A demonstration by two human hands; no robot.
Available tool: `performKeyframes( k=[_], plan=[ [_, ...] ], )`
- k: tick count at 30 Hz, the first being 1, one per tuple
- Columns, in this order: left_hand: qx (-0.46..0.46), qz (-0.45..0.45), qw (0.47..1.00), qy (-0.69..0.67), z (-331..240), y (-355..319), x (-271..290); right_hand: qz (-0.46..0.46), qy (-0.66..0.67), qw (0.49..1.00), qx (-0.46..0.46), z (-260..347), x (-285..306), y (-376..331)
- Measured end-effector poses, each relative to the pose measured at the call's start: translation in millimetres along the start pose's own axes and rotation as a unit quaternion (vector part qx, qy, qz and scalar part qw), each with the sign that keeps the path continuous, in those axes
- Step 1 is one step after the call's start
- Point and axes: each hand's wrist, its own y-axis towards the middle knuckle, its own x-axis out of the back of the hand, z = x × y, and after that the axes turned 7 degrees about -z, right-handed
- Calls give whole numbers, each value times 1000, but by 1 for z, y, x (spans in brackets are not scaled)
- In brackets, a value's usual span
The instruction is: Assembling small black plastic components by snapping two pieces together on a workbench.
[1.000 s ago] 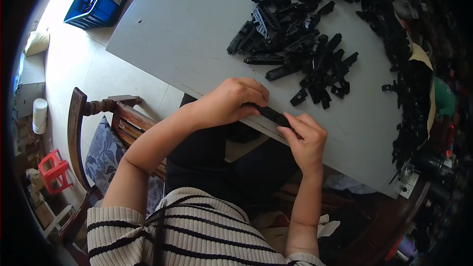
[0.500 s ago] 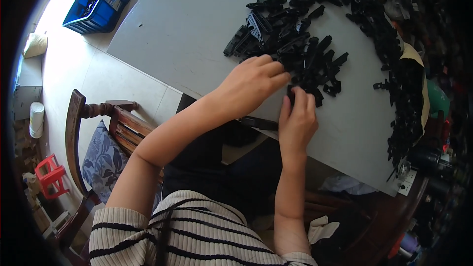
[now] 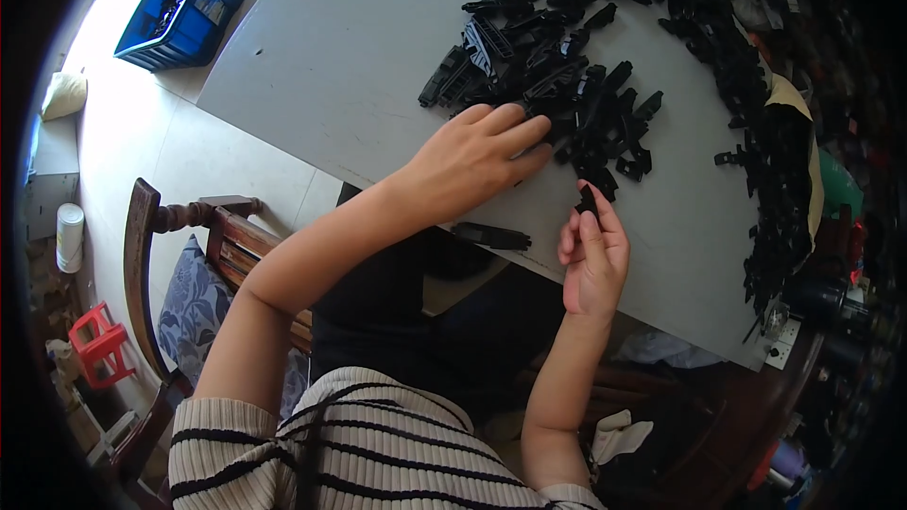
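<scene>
My right hand [image 3: 595,260] pinches a small black plastic part [image 3: 588,200] between thumb and fingers, just off the table edge of the pile. My left hand [image 3: 487,151] hovers palm down at the near side of the pile of black plastic parts [image 3: 529,57], fingers stretched and somewhat apart. What lies under its fingertips is hidden. One longer black plastic piece [image 3: 491,235] rests at the table's near edge, between my two hands.
The grey table [image 3: 321,66] carries another long band of black parts [image 3: 746,104] along its right side. A blue crate [image 3: 179,14] stands on the floor at the far left. Wooden chair [image 3: 142,255] and red stool [image 3: 97,345] are to the left.
My right hand has turned palm up and drawn slightly right, bringing the small black part into view. My left hand has shifted slightly left, with its fingers more spread.
</scene>
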Motion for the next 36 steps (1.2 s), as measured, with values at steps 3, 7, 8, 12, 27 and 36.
performKeyframes(
  k=[3,7,8,12,27,36],
  plan=[
    [-47,2,998,-32,-4,0,3,-11,-42,999,11,0,1,-3],
    [-30,36,986,-162,-3,-3,-1,17,-208,977,47,-1,0,-8],
    [-30,36,985,-164,-4,-3,-3,11,-270,962,46,-1,-1,-8],
    [49,68,947,-309,-5,-10,-5,4,-479,818,318,-1,-1,-6],
    [48,47,951,-303,7,-23,11,4,-443,852,280,16,-4,16],
    [83,-124,985,89,4,-23,-15,-138,-524,809,227,1,61,51]
  ],
)
